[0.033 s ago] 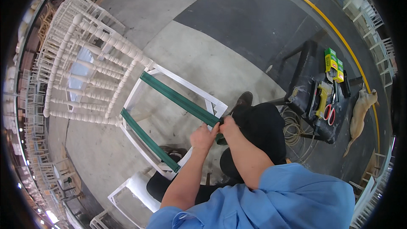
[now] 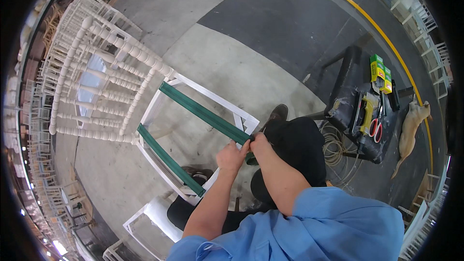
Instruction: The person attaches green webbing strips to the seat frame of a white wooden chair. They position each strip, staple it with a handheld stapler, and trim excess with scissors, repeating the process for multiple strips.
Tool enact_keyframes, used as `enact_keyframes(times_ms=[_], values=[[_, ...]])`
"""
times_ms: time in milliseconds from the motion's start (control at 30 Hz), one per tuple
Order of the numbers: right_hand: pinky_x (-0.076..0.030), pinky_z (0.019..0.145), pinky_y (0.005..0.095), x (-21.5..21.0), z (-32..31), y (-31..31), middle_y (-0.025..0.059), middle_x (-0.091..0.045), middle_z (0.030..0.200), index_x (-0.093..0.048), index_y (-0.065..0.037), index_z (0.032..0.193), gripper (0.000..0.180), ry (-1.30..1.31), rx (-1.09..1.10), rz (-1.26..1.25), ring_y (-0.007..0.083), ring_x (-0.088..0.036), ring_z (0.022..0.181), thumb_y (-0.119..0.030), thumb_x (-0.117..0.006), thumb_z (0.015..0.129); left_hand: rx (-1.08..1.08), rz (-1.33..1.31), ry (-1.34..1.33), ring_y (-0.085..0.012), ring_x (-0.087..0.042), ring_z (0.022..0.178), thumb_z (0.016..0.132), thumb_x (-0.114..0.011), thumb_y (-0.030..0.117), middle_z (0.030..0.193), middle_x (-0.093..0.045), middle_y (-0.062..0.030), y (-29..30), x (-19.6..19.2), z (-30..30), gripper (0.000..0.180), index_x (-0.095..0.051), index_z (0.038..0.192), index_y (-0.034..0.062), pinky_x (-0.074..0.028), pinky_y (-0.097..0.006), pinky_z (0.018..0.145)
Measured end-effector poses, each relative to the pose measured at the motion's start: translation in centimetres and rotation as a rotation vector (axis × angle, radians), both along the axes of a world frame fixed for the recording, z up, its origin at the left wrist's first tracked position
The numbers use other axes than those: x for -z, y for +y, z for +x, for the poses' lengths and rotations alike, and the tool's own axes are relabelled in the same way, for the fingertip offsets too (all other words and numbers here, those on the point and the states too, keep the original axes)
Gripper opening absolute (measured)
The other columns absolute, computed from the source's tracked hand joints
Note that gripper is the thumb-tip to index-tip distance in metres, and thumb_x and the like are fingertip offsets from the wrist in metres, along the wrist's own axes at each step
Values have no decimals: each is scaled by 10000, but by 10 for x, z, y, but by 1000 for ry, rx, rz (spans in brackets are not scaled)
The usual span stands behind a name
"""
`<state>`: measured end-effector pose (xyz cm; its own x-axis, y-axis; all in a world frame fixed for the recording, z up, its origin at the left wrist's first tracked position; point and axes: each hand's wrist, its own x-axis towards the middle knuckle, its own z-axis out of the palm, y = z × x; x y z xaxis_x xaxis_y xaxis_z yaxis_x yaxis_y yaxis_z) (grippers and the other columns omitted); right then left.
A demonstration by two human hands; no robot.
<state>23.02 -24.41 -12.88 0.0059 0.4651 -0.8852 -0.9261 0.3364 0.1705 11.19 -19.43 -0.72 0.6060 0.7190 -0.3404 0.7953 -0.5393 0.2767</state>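
A white chair frame with an open seat (image 2: 246, 116) and a turned spindle back (image 2: 140, 53) is in front of me. Two green webbing straps run across the seat opening: the far strap (image 2: 203, 113) and the near strap (image 2: 169, 159). My left hand (image 2: 231, 157) is closed on the right end of the far strap, at the seat rail. Right beside it, my right hand (image 2: 260, 144) pinches the same end, thumbs almost meeting. A loose green part of webbing (image 2: 251, 158) hangs under my hands. The fingertips are partly hidden.
At right stands a worn black stool (image 2: 343, 111) bearing red-handled scissors (image 2: 375, 130), a yellow tool (image 2: 369, 113) and green-yellow boxes (image 2: 381, 73). A coiled hose (image 2: 333, 150) lies beside it. A tan dog (image 2: 411, 128) lies farther right. Many white chairs (image 2: 43, 111) line the left.
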Motion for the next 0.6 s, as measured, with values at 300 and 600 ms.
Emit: enact_keyframes(times_ms=[300,600], values=[[-568,946,550,54,17,34,135,-717,1233,-696,-101,1224,467,-24,47,15,348,-687,1113,-482,-467,1083,46,-92,-28,-454,-733,857,966,-598,683,892,-743,-246,11,1,3,680,-707,1033,15,-578,-539,763],[-575,911,531,100,22,40,126,-722,1213,-701,-102,1206,420,-24,49,-3,330,-693,1091,-452,-515,1066,79,-164,-24,-466,-704,776,991,-657,555,845,-702,-247,16,9,1,557,-688,1002,0,-556,-539,711]])
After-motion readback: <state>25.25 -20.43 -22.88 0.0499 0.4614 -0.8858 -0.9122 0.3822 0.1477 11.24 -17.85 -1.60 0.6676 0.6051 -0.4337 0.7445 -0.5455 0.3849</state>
